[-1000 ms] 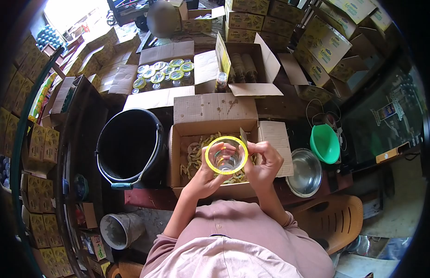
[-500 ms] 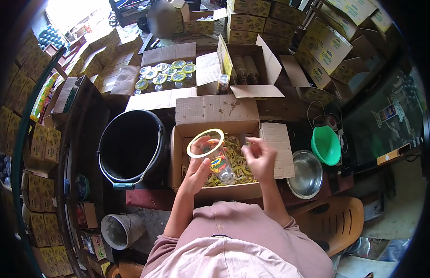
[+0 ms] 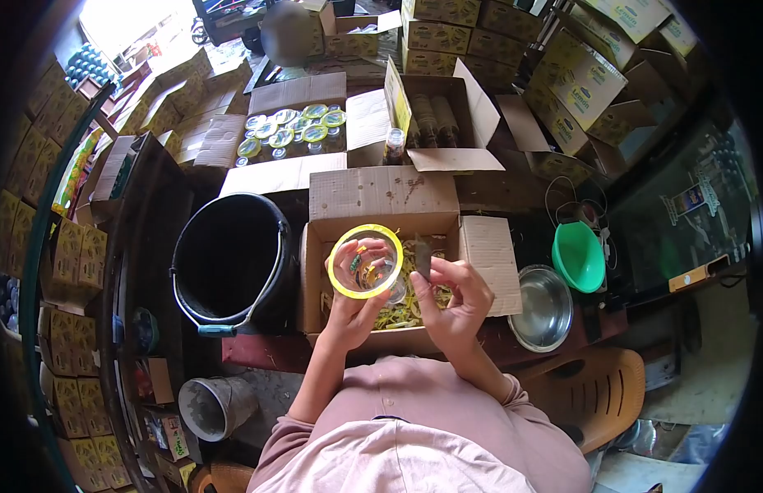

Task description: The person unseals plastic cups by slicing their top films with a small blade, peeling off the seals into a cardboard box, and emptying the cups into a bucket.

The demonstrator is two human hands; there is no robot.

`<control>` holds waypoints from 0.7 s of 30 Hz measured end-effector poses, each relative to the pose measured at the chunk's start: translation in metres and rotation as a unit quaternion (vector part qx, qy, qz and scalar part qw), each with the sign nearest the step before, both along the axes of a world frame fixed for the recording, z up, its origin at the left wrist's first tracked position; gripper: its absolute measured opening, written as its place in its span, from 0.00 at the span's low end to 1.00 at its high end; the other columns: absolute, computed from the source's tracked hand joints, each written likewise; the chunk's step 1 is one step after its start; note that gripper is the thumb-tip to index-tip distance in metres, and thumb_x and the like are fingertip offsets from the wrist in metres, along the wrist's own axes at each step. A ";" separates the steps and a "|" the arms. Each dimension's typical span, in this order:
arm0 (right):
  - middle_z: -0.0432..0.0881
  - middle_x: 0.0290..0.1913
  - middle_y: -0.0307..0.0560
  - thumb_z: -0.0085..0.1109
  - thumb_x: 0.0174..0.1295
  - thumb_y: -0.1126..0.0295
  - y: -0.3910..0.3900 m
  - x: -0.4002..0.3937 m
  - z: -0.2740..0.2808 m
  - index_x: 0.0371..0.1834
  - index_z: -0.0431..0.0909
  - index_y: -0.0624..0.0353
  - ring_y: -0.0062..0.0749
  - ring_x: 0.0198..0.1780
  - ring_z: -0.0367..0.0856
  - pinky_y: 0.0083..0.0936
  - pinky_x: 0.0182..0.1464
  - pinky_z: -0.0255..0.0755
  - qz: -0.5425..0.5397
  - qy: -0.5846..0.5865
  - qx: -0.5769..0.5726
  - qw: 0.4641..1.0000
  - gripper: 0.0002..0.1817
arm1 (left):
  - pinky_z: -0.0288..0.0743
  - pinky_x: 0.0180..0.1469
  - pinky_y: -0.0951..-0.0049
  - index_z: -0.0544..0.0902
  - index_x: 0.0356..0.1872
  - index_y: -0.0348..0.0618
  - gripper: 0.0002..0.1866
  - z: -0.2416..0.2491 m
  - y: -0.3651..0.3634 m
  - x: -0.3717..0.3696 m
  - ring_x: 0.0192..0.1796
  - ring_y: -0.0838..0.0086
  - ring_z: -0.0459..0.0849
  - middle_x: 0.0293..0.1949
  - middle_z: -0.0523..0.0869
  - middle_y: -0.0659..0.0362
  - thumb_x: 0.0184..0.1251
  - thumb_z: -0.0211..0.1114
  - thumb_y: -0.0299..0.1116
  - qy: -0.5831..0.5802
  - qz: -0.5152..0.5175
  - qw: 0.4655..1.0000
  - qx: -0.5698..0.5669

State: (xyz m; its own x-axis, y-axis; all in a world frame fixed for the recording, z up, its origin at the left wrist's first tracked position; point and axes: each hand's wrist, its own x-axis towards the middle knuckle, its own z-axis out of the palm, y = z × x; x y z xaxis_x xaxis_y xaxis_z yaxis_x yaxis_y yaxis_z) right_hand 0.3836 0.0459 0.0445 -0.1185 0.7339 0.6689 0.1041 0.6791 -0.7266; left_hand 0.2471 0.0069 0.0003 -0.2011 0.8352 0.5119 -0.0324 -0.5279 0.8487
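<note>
Since half a second before, the left hand [image 3: 354, 316] had tipped the clear jar [image 3: 367, 263] mouth-up over the cardboard box [image 3: 381, 205], fingers wrapped round its base. Light, smooth, probably slippery plastic, it suited a wall grip. The right hand [image 3: 451, 308] pinched a dark scrap [image 3: 423, 253].

box floor [image 3: 349, 306] hidden under peel scraps [image 3: 406, 308]

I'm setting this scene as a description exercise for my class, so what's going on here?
A person in a pink top sits over an open cardboard box of yellow-green scraps. The left hand holds up a clear jar with a yellow rim, mouth toward the camera. The right hand pinches a small dark piece beside it. A black bucket stands to the left, a steel bowl to the right.
</note>
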 end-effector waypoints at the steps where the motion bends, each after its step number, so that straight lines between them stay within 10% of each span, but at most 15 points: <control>1: 0.76 0.26 0.42 0.65 0.46 0.82 -0.001 -0.002 0.000 0.37 0.78 0.62 0.20 0.26 0.76 0.13 0.27 0.69 -0.005 -0.002 0.008 1.000 0.13 | 0.63 0.60 0.64 0.49 0.63 0.45 0.36 0.000 0.000 0.000 0.59 0.63 0.68 0.57 0.63 0.49 0.58 0.59 0.20 0.032 0.015 0.999 0.007; 21: 0.79 0.26 0.45 0.63 0.44 0.84 0.008 -0.008 0.007 0.37 0.79 0.64 0.27 0.25 0.79 0.18 0.28 0.73 -0.064 -0.037 0.081 0.994 0.14 | 0.66 0.59 0.65 0.48 0.59 0.41 0.37 -0.002 0.001 0.003 0.57 0.61 0.71 0.55 0.64 0.47 0.54 0.62 0.19 0.134 0.018 0.991 -0.019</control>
